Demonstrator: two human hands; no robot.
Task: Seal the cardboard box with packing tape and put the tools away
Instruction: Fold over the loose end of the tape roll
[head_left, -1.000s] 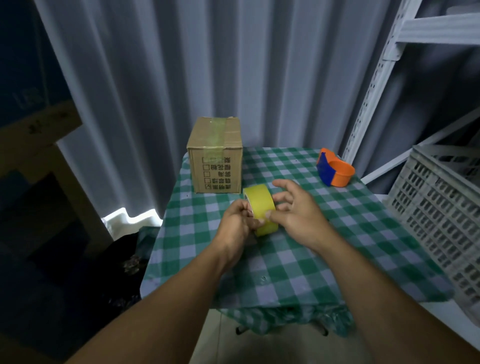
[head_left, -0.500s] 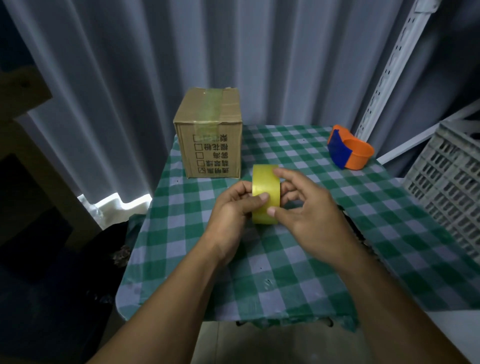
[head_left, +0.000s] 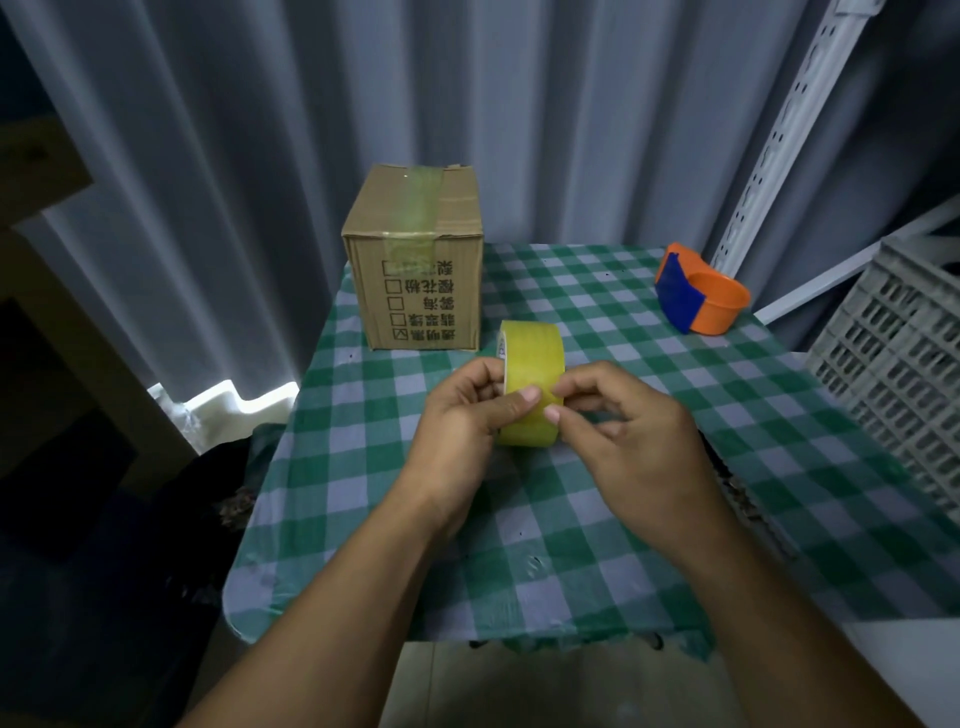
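Since a moment ago, the yellow tape roll (head_left: 531, 382) has risen slightly above the worktop (head_left: 597, 525), near the cardboard box (head_left: 415, 260). Left hand (head_left: 462, 421) clasps it; right hand (head_left: 618, 441) pinches its surface. Probably best: pick the free end loose while steadying the roll.
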